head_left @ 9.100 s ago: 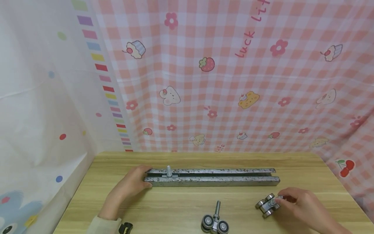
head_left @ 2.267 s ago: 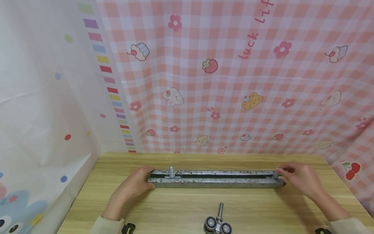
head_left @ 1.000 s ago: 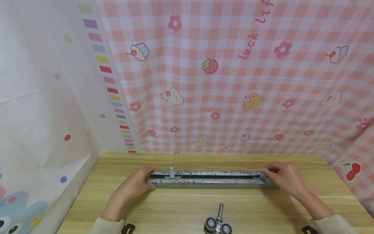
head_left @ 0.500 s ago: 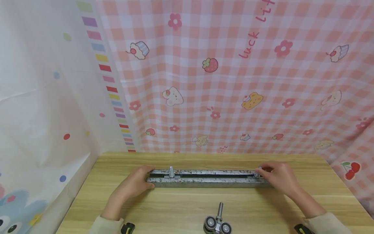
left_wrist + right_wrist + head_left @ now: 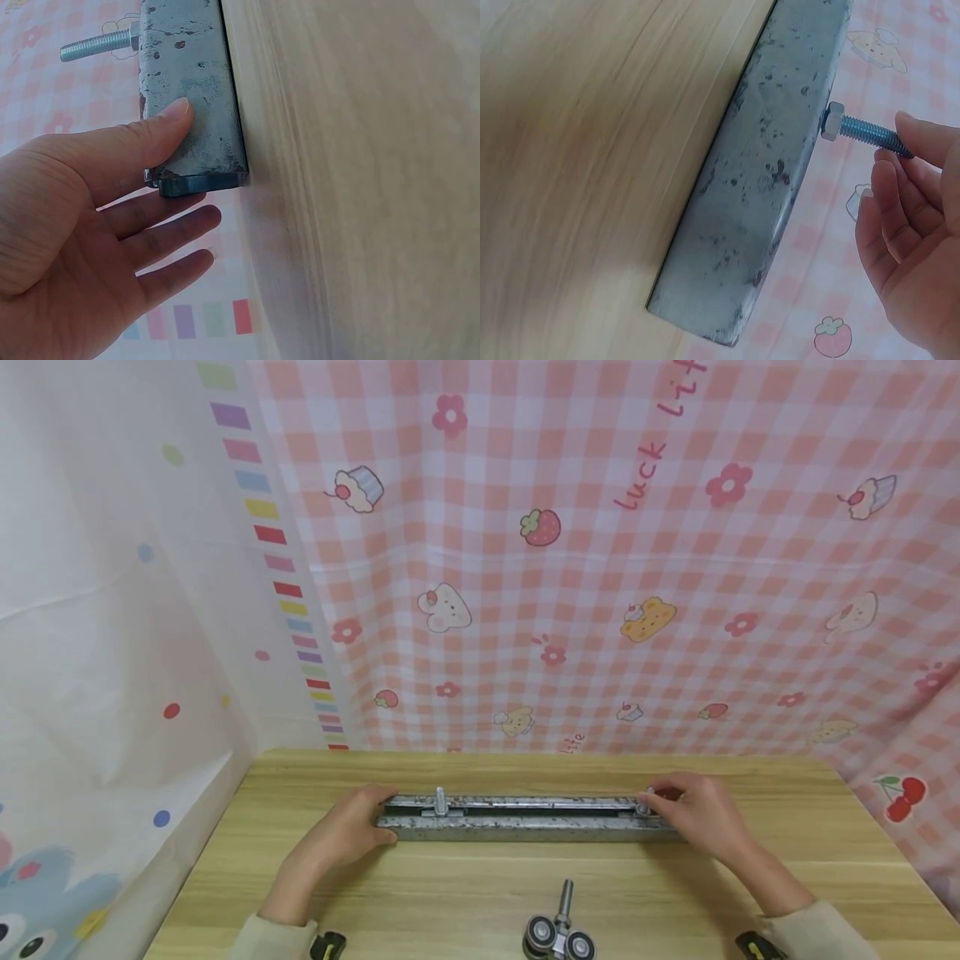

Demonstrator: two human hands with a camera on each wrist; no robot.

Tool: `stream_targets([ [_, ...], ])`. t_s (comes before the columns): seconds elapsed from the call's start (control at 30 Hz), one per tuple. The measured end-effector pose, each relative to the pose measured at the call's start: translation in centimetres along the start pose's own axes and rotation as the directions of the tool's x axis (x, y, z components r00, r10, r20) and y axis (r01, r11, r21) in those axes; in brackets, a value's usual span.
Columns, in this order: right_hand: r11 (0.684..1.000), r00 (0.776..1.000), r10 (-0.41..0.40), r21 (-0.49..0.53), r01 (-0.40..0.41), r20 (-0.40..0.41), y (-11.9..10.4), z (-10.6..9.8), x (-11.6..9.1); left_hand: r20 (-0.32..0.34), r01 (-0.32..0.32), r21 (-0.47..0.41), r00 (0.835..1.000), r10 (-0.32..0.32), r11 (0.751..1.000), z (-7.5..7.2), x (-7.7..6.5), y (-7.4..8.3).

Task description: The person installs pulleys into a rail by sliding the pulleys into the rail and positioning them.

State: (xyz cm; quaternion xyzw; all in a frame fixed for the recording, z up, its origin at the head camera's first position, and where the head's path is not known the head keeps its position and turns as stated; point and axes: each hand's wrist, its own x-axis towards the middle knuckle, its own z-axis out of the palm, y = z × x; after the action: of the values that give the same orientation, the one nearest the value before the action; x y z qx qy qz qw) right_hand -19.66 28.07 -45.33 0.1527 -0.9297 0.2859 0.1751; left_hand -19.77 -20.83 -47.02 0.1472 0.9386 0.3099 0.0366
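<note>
A scuffed grey metal channel rail [image 5: 525, 832] lies across the table, slot upward. My left hand [image 5: 347, 832] grips its left end, thumb on the front face; a dark end piece [image 5: 202, 184] shows there in the left wrist view. Close by, an upright bolt [image 5: 440, 802] stands out of the slot. Towards the right end, my right hand [image 5: 701, 814] pinches the threaded bolt [image 5: 868, 133] of a roller trolley between thumb and fingers. The trolley's wheels are hidden inside the rail. Another roller trolley [image 5: 558, 937] with black-sealed wheels lies in front of the rail.
The wood-grain table [image 5: 465, 885] ends at the back against a pink checked cloth [image 5: 585, 568]. White cloth [image 5: 112, 568] hangs on the left. Dark straps [image 5: 327, 946] sit at both wrists by the light sleeves.
The right hand first held the trolley off the rail, then put it in at the right end. Lately it has slid it leftward along the slot. The left hand has kept its grip.
</note>
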Motion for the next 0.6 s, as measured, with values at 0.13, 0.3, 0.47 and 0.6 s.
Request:
stream_targets([
  [0.13, 1.000, 1.000, -0.011, 0.005, 0.011, -0.012, -0.2, 0.4, 0.0, 0.001, 0.003, 0.001, 1.000, -0.003, 1.000, 0.0, 0.0, 0.0],
  [0.3, 1.000, 1.000, -0.010, 0.024, 0.010, -0.007, -0.5, 0.8, 0.1, -0.003, 0.003, 0.002, 1.000, -0.003, 1.000, 0.0, 0.0, -0.1],
  [0.47, 0.999, 1.000, -0.015, 0.035, 0.016, -0.016, -1.0, 1.3, 0.2, -0.004, -0.001, 0.001, 1.000, 0.001, 1.000, 0.0, 0.0, 0.0],
  [0.6, 0.999, 1.000, 0.005, 0.035, -0.005, -0.006, -1.4, 1.6, 0.3, -0.007, -0.005, 0.001, 1.000, 0.005, 1.000, 0.0, 0.0, -0.1],
])
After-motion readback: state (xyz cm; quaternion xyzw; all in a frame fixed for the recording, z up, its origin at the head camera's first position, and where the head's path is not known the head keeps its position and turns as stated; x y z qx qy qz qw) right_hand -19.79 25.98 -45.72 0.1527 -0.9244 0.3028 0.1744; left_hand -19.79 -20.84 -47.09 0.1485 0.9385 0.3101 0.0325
